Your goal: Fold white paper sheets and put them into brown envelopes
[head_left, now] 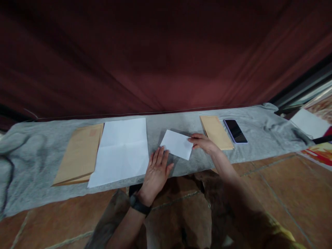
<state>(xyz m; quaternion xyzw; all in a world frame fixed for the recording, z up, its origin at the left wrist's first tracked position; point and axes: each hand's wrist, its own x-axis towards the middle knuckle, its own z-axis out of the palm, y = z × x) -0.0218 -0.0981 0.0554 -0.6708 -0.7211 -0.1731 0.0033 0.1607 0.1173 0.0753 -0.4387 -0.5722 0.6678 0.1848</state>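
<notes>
Right hand [200, 142] fingers pinch the folded paper [178, 144]'s right edge; left hand [156, 170] fingers lie flat at its left edge. Folding looks done here; left of the folded paper, creased large sheet [123, 150] lies open, unfolded. Phone [235, 131] far right of it.

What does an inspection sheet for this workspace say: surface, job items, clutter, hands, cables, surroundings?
Surface: grey cloth, wrinkled toward both ends.
Job items: small white paper, centre; large white sheet, creased, to its left; left brown paper and right brown paper, possibly envelopes, counts unclear.
Clutter: phone, screen dark, beside the right brown paper.
Hands: left hand flat, fingertips at the small paper's near-left corner; right hand pinches its right edge.
Cables: none certain; dark line at far left may be cord or fold.
Surroundings: dark red fabric behind; tiled floor below.
</notes>
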